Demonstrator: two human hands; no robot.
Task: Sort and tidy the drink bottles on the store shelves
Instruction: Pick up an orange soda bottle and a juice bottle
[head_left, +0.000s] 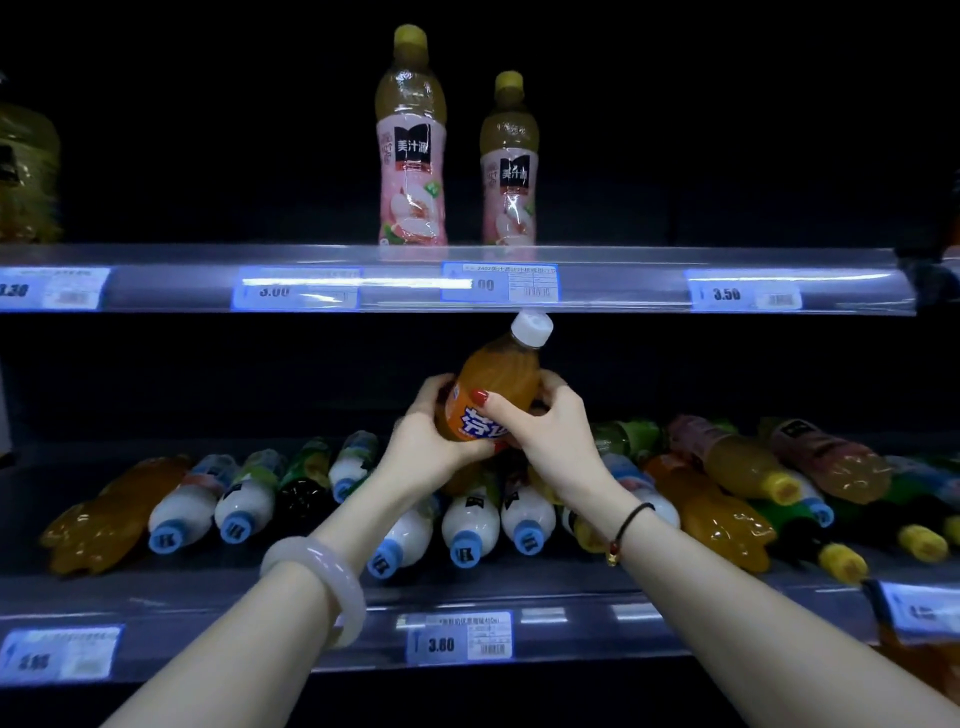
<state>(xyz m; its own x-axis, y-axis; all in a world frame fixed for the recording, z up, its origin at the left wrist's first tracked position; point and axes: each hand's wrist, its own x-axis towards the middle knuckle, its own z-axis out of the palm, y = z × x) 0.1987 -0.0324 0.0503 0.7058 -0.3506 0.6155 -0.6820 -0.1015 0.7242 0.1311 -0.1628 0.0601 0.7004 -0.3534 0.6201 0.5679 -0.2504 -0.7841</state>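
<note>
Orange soda bottle (498, 374): left hand (431, 436), right hand (545, 431) curled round it, above bottle pile (467, 525). Mid-sort; next, stand upright clear of pile.

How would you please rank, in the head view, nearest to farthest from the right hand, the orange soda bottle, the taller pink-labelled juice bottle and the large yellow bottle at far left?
1. The orange soda bottle: gripped in the right hand.
2. The taller pink-labelled juice bottle: on the upper shelf, up and left.
3. The large yellow bottle: same shelf, far left edge.
</note>
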